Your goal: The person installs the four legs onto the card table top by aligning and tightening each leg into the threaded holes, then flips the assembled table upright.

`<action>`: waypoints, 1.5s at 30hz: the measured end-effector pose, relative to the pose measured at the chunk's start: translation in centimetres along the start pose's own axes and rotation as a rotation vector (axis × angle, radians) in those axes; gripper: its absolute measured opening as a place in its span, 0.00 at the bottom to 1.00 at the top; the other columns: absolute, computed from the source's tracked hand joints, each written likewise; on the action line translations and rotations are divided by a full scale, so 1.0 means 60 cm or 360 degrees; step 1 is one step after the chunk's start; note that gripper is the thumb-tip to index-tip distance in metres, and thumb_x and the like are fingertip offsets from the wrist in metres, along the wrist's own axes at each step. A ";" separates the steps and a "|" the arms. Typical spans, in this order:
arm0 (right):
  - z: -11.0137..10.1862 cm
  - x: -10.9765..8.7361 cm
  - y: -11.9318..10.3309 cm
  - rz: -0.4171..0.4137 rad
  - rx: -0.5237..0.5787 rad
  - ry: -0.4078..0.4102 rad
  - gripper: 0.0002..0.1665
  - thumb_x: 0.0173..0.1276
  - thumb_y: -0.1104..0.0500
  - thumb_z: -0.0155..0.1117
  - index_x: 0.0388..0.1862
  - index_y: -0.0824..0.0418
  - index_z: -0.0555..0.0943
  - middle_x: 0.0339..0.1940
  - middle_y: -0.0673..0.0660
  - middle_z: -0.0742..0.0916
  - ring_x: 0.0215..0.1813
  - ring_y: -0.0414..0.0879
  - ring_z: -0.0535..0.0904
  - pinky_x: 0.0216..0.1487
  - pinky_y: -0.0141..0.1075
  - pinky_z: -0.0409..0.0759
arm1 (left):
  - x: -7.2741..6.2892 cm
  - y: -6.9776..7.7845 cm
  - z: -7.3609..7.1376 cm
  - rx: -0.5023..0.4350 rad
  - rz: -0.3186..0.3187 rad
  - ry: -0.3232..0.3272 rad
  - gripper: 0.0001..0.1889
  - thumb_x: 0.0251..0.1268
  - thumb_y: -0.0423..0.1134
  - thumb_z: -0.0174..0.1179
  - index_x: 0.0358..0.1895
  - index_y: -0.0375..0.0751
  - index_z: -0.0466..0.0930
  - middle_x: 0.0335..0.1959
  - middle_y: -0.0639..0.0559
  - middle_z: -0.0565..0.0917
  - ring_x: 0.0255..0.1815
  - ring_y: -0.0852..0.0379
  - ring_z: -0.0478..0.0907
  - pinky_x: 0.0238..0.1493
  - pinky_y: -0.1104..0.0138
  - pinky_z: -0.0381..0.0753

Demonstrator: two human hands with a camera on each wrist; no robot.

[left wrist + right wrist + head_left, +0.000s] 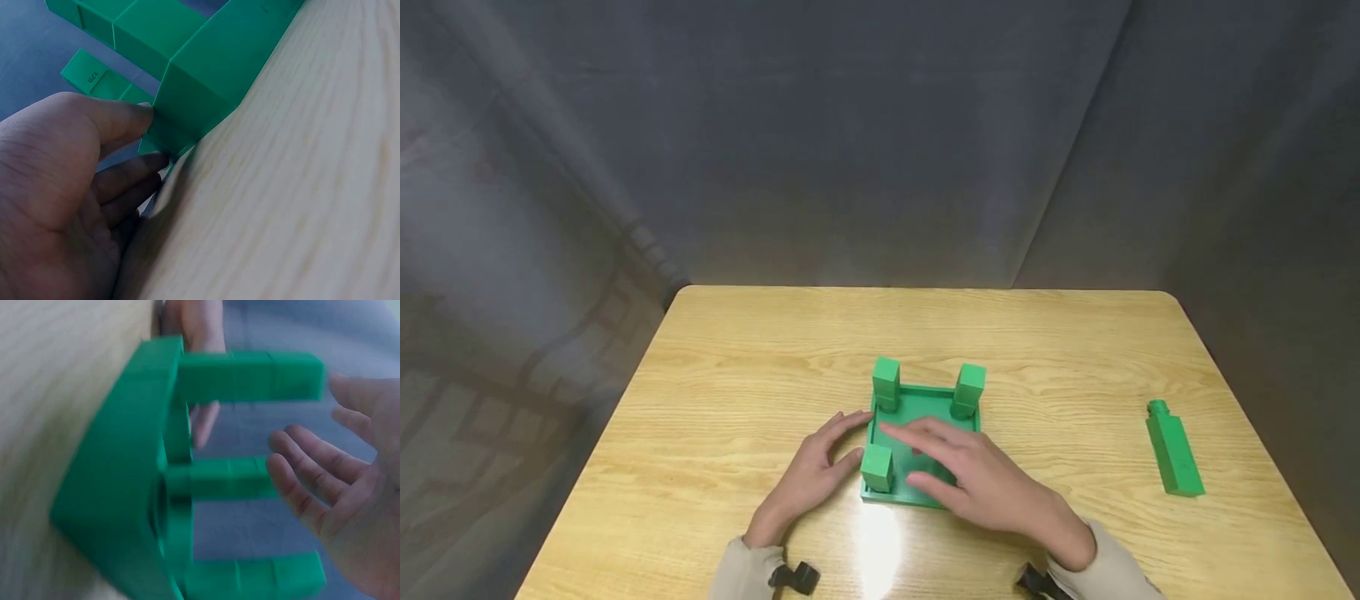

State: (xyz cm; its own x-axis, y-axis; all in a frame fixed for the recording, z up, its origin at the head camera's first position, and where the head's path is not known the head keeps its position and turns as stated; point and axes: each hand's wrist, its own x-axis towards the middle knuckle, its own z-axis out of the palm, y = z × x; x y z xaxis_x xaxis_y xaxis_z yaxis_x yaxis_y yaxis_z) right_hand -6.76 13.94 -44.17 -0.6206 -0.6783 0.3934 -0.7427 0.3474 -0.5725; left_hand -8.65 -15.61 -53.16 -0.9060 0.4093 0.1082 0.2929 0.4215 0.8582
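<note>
A shallow green square tray-like base (927, 402) lies on the table with its raised rim up. Three square green posts stand upright at its corners: a back-left post (886, 380), a back-right post (970, 385) and a front-left post (877, 467). My left hand (812, 468) lies along the base's left side, fingertips at the rim and thumb close to the front-left post. In the left wrist view, its fingers and thumb sit right at the green wall. Over the base hovers my right hand (988, 479), fingers spread and holding nothing; it hides the front-right corner.
A loose green post (1176, 454) with a threaded end lies on its side at the right of the wooden table (760, 350). Dark grey cloth (865, 167) hangs behind the table and along both sides.
</note>
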 end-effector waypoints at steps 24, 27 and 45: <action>-0.141 -0.281 0.099 0.0699 -0.0386 0.0921 0.41 0.67 0.81 0.71 0.78 0.64 0.80 0.67 0.29 0.83 0.71 0.27 0.69 0.69 0.18 0.63 | -0.012 0.008 -0.030 0.0145 0.0091 -0.0325 0.47 0.59 0.35 0.69 0.87 0.51 0.69 0.88 0.44 0.67 0.90 0.32 0.56 0.87 0.29 0.50; -0.153 -0.310 0.113 0.0865 -0.0486 0.0952 0.39 0.72 0.75 0.71 0.81 0.61 0.78 0.71 0.44 0.83 0.77 0.35 0.63 0.75 0.29 0.56 | -0.012 0.005 -0.032 0.0107 0.0134 -0.0380 0.47 0.59 0.39 0.74 0.86 0.49 0.69 0.88 0.42 0.65 0.90 0.32 0.54 0.88 0.30 0.46; -0.166 -0.383 0.136 0.1799 -0.0641 0.0472 0.64 0.76 0.55 0.76 0.92 0.71 0.43 0.57 0.90 0.75 0.53 0.86 0.74 0.39 0.73 0.77 | -0.012 0.000 -0.031 0.0084 -0.0008 -0.0386 0.50 0.56 0.50 0.85 0.85 0.57 0.72 0.89 0.44 0.63 0.91 0.31 0.51 0.87 0.28 0.47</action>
State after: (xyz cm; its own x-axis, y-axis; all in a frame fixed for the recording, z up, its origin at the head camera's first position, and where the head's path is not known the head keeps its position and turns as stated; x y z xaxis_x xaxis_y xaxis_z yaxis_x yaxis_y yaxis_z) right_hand -1.08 38.82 -50.73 -0.9580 0.2868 -0.0003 0.2555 0.8530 -0.4551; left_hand -8.56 -17.43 -52.28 -0.8096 0.5865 -0.0249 0.3101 0.4633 0.8302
